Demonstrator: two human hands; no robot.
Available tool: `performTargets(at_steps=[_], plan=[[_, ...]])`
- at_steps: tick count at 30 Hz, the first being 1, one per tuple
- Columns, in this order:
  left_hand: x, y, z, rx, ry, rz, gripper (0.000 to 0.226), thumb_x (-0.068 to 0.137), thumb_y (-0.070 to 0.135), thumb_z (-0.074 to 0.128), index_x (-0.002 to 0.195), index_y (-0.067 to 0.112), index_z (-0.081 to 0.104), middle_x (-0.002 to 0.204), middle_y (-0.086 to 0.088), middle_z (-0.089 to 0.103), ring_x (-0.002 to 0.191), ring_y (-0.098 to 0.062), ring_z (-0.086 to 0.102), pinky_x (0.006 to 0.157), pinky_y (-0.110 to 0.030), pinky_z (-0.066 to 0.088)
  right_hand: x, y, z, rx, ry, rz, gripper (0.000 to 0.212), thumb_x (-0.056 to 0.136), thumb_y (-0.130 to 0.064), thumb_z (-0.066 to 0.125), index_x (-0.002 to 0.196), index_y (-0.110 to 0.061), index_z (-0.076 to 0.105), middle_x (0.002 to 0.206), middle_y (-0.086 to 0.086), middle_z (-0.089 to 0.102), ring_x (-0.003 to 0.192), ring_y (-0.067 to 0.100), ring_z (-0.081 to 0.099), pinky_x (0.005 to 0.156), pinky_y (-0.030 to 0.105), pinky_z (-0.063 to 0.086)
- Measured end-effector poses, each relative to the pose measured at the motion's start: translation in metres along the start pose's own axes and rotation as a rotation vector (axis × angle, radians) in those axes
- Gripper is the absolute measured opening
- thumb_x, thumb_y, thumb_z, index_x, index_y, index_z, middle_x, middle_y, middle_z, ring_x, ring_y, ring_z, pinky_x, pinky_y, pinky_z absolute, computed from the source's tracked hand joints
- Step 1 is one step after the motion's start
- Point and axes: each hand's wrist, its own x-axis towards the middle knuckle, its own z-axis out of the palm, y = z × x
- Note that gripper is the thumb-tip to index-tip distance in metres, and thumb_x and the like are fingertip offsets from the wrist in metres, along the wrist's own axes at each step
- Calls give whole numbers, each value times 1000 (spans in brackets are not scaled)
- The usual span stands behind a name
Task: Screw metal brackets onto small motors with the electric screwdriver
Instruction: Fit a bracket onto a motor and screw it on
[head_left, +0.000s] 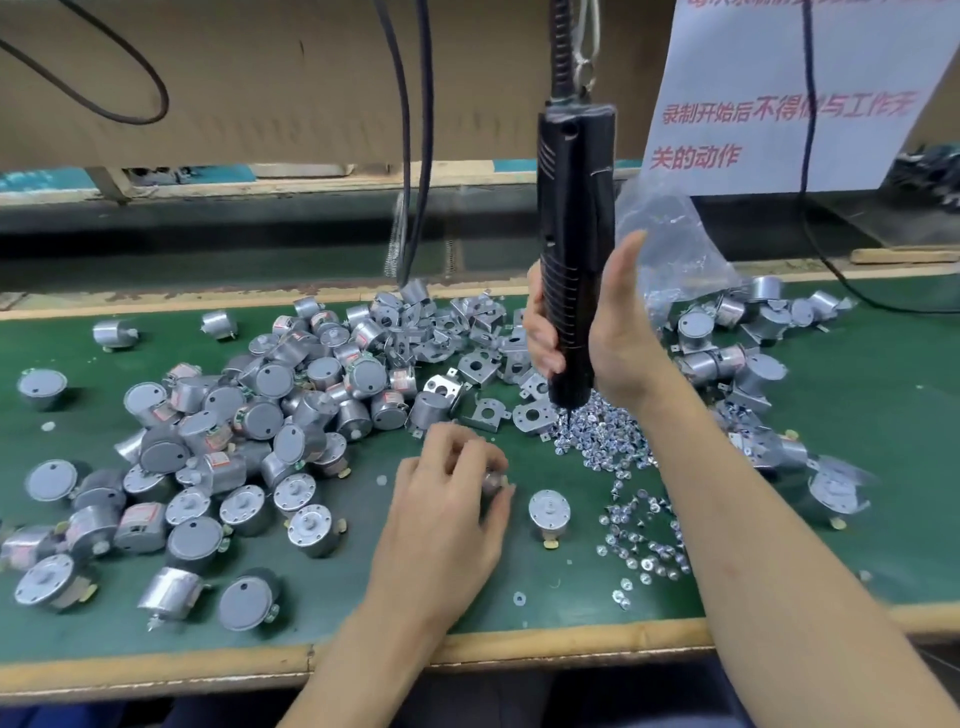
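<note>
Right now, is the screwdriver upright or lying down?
Upright. The screwdriver hangs from above with its tip pointing down over the screws, and the right hand grips its lower body.

A green-topped bench (841, 431) with a worn wooden front edge carries a heap of screws (608, 441). Left of the screws sprawls a big pile of motors (270, 410); behind the screws lie loose brackets (475, 364) and a clear plastic bag (670, 244); right of them, more motors; just left, a lone motor (549, 512) on end
</note>
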Motion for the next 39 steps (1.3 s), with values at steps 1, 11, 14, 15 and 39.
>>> performTargets(at_steps=[1, 11, 14, 15, 39], plan=[[3, -1, 3, 28, -26, 22, 26, 77, 13, 79, 89, 20, 58, 102, 7, 49, 79, -14, 53, 74, -27, 36, -1, 2, 0, 14, -21, 10, 85, 58, -98, 48, 77, -15, 53, 55, 0, 47, 40, 15, 42, 46, 25, 42], [35, 4, 8, 10, -43, 72, 17, 88, 37, 63, 85, 20, 61, 80, 10, 56, 71, -16, 56, 68, -35, 41, 0, 11, -8, 128, -159, 95, 79, 67, -95, 51, 77, -17, 55, 56, -1, 46, 40, 13, 41, 46, 25, 42], [33, 8, 13, 54, -54, 80, 15, 87, 34, 66, 85, 19, 61, 79, 7, 58, 74, -18, 58, 68, -36, 42, -1, 10, -9, 158, -178, 113, 77, 67, -94, 52, 76, -18, 56, 56, -1, 47, 40, 12, 42, 45, 24, 43], [30, 8, 15, 62, -51, 75, 14, 87, 32, 67, 84, 19, 61, 78, 7, 59, 75, -19, 57, 68, -37, 42, -2, 10, -10, 162, -183, 113, 77, 67, -94, 52, 76, -18, 57, 56, -1, 47, 40, 12, 42, 45, 24, 43], [1, -1, 9, 60, -159, 109, 37, 73, 69, 64, 93, 38, 68, 109, 19, 52, 110, -16, 42, 85, -38, 32, -3, 14, -7, 175, -189, 170, 78, 63, -94, 56, 72, -17, 55, 54, -2, 47, 38, 10, 42, 42, 24, 39]])
